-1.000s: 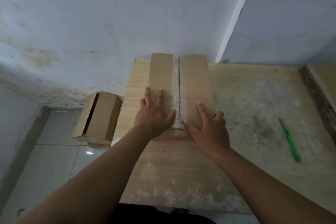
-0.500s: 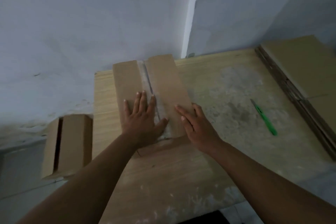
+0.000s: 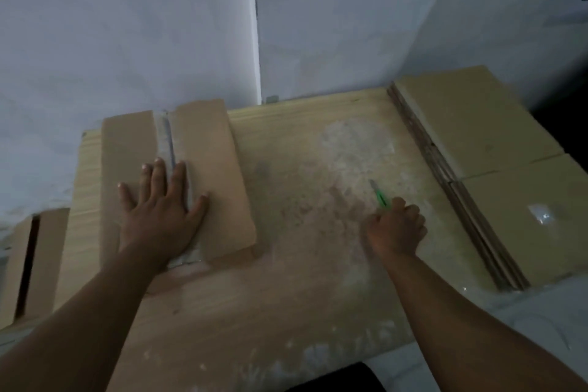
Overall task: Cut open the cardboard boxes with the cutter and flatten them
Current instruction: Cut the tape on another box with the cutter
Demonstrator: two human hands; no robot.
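Note:
A closed brown cardboard box (image 3: pixel 216 169) with a taped centre seam lies on the left part of the wooden table (image 3: pixel 302 280). My left hand (image 3: pixel 162 210) presses flat on it with fingers spread across the seam. To the right, my right hand (image 3: pixel 396 226) has its fingers curled round the green cutter (image 3: pixel 378 194), whose tip pokes out past the knuckles and rests on the table. The cutter's handle is hidden in the hand.
A stack of flattened cardboard (image 3: pixel 496 175) covers the table's right side. Another brown box (image 3: pixel 28 261) stands on the floor left of the table. White walls meet in a corner just behind the table.
My right hand left the box, moved right across the table and closed round the green cutter. My left hand stays pressed on the box. The view has swung to the right.

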